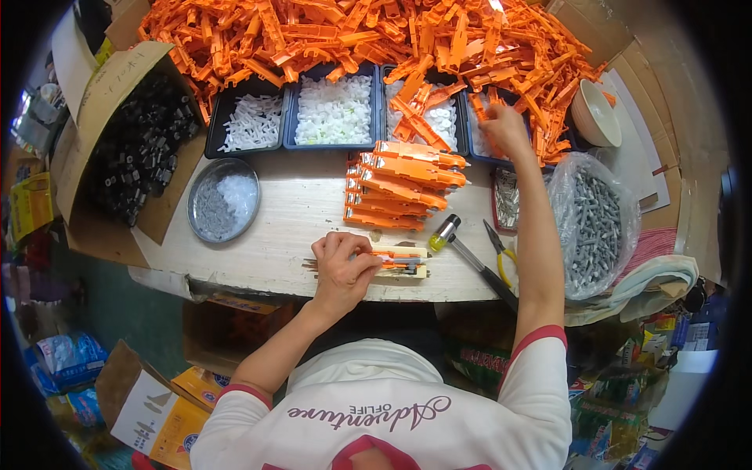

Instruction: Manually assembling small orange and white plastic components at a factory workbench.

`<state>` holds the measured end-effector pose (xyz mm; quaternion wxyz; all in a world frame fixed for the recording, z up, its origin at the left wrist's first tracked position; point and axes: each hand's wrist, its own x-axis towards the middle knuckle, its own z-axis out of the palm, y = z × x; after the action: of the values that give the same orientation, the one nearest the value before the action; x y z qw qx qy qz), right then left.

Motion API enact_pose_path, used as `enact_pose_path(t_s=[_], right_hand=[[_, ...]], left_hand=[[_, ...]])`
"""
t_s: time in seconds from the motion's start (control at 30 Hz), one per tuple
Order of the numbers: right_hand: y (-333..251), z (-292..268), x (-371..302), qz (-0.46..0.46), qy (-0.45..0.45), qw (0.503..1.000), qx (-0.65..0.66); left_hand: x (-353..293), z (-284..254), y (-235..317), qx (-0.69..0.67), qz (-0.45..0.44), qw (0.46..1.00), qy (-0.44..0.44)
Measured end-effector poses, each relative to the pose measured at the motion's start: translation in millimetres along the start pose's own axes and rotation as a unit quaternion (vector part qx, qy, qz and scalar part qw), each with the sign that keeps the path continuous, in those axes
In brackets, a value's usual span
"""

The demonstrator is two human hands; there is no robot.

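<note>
At the front of the table, my left hand (342, 270) pinches the end of an orange plastic part (389, 255), which has a grey strip along it. That part lies in a cream-coloured block fixture (423, 271). My right hand (505, 131) reaches far over the table into the rightmost small tray, its fingers curled downward among white pieces (479, 133) and orange parts. What its fingertips hold, if anything, is hidden. Between the fixture and the trays rises a stack of orange assemblies (403, 186) with metal bits at their left ends.
A hammer (478, 258) and yellow-handled pliers (501, 254) lie right of the fixture. Behind the trays (288, 117) spreads a heap of orange parts (352, 35). A round dish (223, 200) and a box of black pieces (141, 149) stand left, a bag of screws (591, 223) right.
</note>
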<state>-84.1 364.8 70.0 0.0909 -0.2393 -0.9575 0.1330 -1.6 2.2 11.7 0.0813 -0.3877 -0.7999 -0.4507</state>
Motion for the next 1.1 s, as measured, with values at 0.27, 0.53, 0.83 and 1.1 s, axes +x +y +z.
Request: enact_pose_path(t_s=[0.27,0.53,0.83,1.1], right_hand=[[5,-37,-64,0.041,-0.029,0.794,0.606],[-45,-5,-181,-0.067,-0.079,0.907,0.407],[-115,35,-229,-0.317,0.000,0.942,0.109],[-132,51,-225,-0.357,-0.016,0.930,0.085]], left_hand=[[4,5,-7,0.033,0.025,0.999,0.025],[-9,-16,-11,-0.060,-0.070,0.994,0.055],[-21,-27,-11,-0.117,-0.091,0.988,0.041],[-23,-27,-24,-0.101,-0.066,0.992,0.037]])
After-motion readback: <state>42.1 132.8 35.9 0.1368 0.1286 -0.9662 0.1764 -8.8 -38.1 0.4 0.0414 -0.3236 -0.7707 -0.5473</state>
